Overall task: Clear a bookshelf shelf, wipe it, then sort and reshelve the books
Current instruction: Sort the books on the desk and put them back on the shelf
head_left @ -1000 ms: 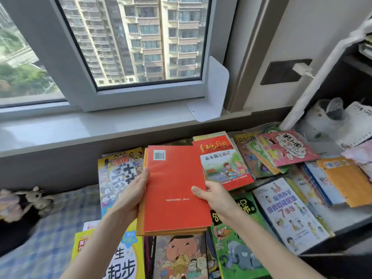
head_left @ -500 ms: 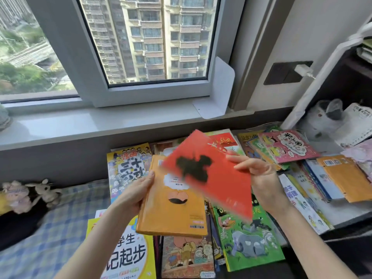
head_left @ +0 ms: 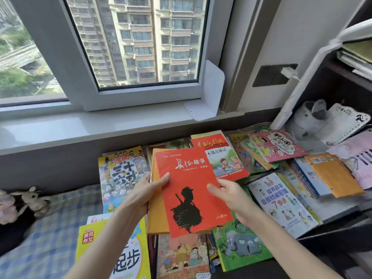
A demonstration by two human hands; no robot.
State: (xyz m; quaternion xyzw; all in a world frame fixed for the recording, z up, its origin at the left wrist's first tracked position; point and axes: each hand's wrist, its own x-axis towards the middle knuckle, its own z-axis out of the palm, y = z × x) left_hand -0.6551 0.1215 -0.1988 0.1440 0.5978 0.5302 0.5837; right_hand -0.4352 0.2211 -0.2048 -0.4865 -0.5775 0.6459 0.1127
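Head view: left grip (head_left: 145, 195) pinches red book (head_left: 187, 178) onto orange book (head_left: 157, 215), title up, likely for sorting; right grip (head_left: 231, 198) spread alongside.

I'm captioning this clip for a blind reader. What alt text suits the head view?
A person's left hand grips a red book with a black soldier silhouette stacked on an orange book; the right hand touches the red book's right edge. Children's books lie spread below, under a window facing tower blocks.
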